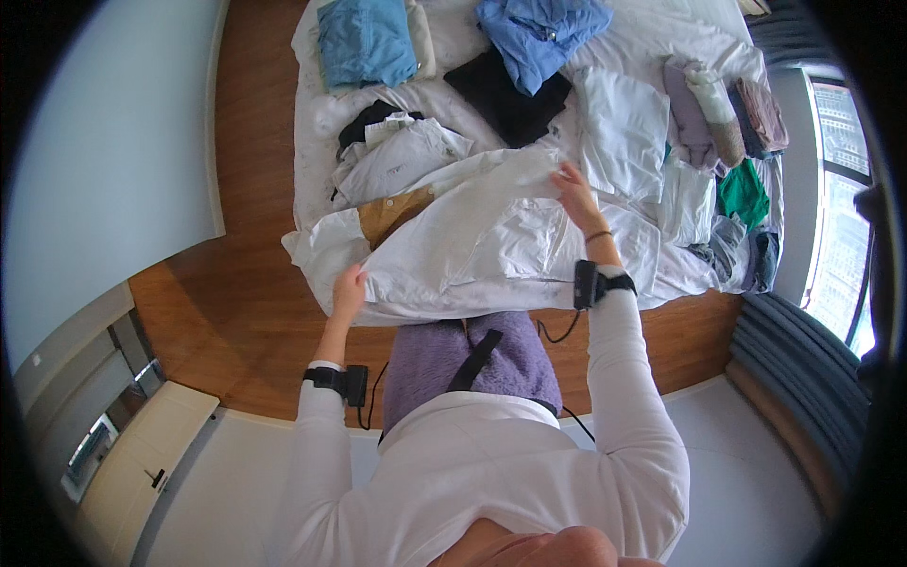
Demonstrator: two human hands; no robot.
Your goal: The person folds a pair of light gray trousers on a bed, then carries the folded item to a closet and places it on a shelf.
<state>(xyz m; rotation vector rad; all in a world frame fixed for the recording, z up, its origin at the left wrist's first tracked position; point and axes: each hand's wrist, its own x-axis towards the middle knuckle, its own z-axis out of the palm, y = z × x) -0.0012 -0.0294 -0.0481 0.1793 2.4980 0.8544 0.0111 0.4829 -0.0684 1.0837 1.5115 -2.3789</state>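
The left hand (348, 288) and right hand (573, 186) are gripping a white shirt (472, 236) with closed fingers, spreading it on the bed (321, 123).

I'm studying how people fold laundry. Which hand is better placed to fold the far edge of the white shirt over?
Probably the right hand: it already pinches the far edge of the white shirt. The left hand grips the near edge at the bed's side.

Shirt (491, 236) on bed (661, 42), folded clothes (368, 42) behind.
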